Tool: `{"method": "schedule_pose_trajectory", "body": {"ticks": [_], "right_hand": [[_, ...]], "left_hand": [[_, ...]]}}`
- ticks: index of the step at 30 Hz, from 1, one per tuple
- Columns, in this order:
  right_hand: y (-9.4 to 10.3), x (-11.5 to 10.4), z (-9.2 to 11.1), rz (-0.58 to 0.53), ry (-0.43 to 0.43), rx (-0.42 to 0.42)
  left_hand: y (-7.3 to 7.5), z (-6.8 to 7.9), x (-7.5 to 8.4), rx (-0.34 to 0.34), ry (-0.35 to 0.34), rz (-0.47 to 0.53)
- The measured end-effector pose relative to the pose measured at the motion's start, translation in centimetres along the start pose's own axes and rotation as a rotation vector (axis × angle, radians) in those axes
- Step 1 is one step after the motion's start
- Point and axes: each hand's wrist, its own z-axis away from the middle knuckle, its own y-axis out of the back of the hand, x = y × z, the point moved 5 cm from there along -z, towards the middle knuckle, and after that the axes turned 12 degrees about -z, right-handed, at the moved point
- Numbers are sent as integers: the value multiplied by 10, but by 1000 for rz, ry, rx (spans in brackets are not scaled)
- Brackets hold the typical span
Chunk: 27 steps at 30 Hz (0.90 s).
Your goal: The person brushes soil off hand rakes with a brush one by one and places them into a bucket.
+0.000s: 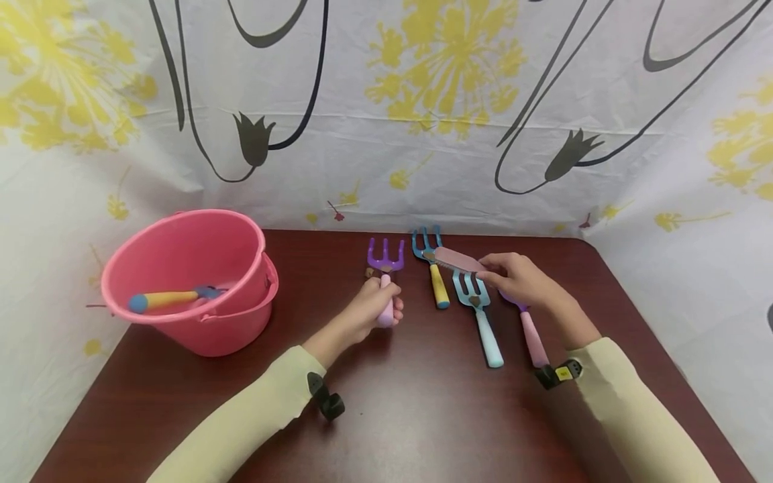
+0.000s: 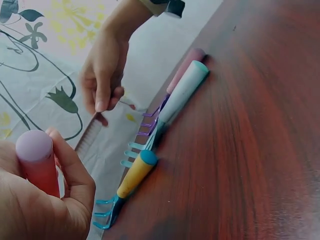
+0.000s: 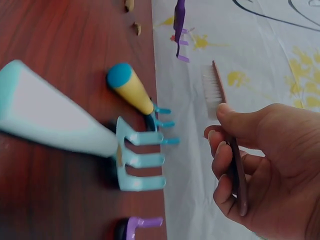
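Note:
My left hand (image 1: pixel 376 307) grips the pink handle of a hand fork with purple tines (image 1: pixel 385 257), held above the table; the handle's end shows in the left wrist view. In my right hand (image 1: pixel 518 276) is a pink brush (image 1: pixel 457 259) with pale bristles (image 3: pixel 211 95), pinched between thumb and fingers. Below and beside the brush lie a blue fork with a yellow handle (image 1: pixel 439 285) and a light-blue fork (image 1: pixel 486 329). A purple fork with a pink handle (image 1: pixel 533 339) lies under the right forearm, its head partly hidden by the hand.
Two nested pink buckets (image 1: pixel 241 329) stand at the left of the dark wooden table (image 1: pixel 386 429), with a yellow-handled tool (image 1: pixel 169 299) inside. Small brown bits (image 1: pixel 369 272) lie near the purple tines. A patterned cloth (image 1: pixel 338 147) hangs behind the table and at its sides.

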Motion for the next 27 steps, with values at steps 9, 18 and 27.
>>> {"method": "schedule_pose_trajectory", "body": {"ticks": [9, 18, 27], "right_hand": [[-16, -29, -26, -32, 78, -34], [-35, -54, -50, 15, 128, -96], [-48, -71, -61, 9, 162, -165]], "left_hand": [[9, 12, -5, 14, -29, -4], [9, 24, -10, -5, -41, -8], [9, 25, -15, -1, -45, -7]]}}
